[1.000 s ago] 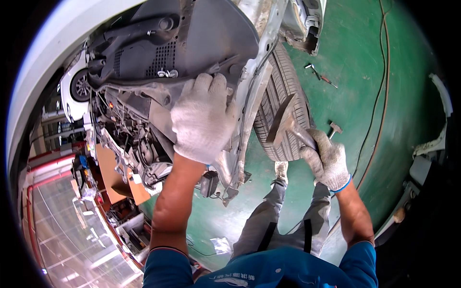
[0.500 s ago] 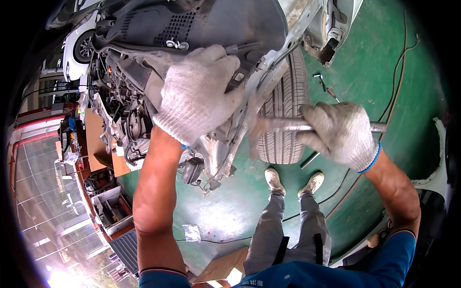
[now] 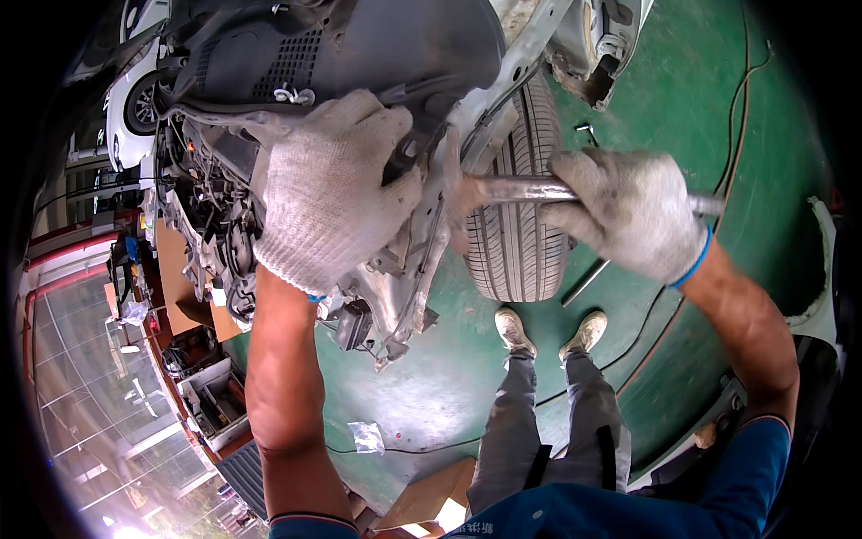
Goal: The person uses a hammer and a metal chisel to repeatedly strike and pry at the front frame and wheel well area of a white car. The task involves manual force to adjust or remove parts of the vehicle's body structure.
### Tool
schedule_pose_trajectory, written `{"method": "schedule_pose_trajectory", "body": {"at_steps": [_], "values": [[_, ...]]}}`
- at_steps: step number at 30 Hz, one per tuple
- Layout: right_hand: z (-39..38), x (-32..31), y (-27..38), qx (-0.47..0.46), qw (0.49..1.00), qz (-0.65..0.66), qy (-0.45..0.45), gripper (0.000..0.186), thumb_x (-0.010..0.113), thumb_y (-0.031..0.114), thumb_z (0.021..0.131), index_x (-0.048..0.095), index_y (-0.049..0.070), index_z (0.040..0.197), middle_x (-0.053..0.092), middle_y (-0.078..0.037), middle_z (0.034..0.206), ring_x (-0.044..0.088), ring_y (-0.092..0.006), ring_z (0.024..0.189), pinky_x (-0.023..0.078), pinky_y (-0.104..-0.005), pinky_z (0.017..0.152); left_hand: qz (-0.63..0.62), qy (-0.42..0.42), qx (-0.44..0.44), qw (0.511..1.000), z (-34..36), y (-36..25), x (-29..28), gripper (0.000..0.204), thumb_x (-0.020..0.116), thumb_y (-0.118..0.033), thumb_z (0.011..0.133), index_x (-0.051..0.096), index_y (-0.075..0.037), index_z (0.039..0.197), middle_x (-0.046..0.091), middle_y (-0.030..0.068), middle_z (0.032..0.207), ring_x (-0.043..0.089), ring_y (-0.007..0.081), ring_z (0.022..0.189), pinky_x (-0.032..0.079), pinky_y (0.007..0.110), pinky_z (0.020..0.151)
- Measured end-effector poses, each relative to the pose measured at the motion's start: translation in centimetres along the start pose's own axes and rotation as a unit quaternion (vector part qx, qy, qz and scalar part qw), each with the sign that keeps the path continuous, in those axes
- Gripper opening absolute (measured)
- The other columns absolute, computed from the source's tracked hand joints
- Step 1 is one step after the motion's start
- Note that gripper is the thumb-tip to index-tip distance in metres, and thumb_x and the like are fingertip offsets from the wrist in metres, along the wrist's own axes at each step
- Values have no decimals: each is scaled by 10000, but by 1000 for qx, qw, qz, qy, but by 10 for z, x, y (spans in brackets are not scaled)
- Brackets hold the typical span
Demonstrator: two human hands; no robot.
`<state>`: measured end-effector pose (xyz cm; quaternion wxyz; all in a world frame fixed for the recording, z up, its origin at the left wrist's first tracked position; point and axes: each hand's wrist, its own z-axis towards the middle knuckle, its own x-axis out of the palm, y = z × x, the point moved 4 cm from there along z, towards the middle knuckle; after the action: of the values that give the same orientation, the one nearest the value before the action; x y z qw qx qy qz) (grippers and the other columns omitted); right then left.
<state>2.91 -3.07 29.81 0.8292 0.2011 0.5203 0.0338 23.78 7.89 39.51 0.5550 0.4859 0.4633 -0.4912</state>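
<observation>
My left hand [image 3: 337, 184], in a white knit glove, presses flat against the stripped front corner of a car [image 3: 404, 287], over the black inner wing liner [image 3: 359, 45] and bent bare metal. My right hand [image 3: 633, 211], also gloved, is closed around a long metal bar [image 3: 521, 189]. The bar lies roughly level, and its left end meets the bent metal edge beside the front tyre [image 3: 516, 242]. Below are my grey trousers and two light shoes [image 3: 548, 332] on the green floor.
The exposed engine bay [image 3: 211, 225] with hoses and parts is at left. A white car [image 3: 135, 99] stands far left. Cables [image 3: 745, 108] and small tools [image 3: 588, 133] lie on the green floor [image 3: 431, 395]. A cardboard box [image 3: 431, 494] and a crumpled plastic scrap [image 3: 366, 437] sit near my feet.
My right hand lifted the bar from low by the tyre up to the bent metal edge and holds it level. My left hand stayed pressed on the car's corner.
</observation>
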Motion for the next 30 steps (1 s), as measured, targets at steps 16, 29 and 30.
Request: {"method": "schedule_pose_trajectory", "body": {"at_steps": [16, 29, 30], "values": [[-15, 5, 9, -53, 996, 76, -14, 401, 801, 429, 861, 659, 110, 1059, 638, -81, 741, 684, -301, 619, 539, -431, 527, -47, 30, -8, 998, 3, 6, -5, 339, 797, -220, 827, 759, -22, 1100, 700, 131, 987, 719, 340, 864, 583, 412, 753], [-2, -15, 42, -100, 983, 140, 71, 315, 757, 394, 933, 622, 116, 993, 640, -69, 717, 667, -276, 563, 521, -423, 472, -46, 25, -2, 999, 3, 6, -6, 378, 795, -162, 813, 749, 3, 1151, 688, 143, 980, 696, 304, 787, 565, 376, 725], [1, -19, 44, -92, 983, 151, 52, 299, 754, 389, 937, 619, 124, 975, 626, -58, 698, 654, -257, 538, 509, -419, 450, -54, 33, -6, 998, 4, 6, -5, 377, 795, -160, 814, 749, 2, 1151, 686, 146, 981, 694, 312, 793, 565, 380, 728]]}}
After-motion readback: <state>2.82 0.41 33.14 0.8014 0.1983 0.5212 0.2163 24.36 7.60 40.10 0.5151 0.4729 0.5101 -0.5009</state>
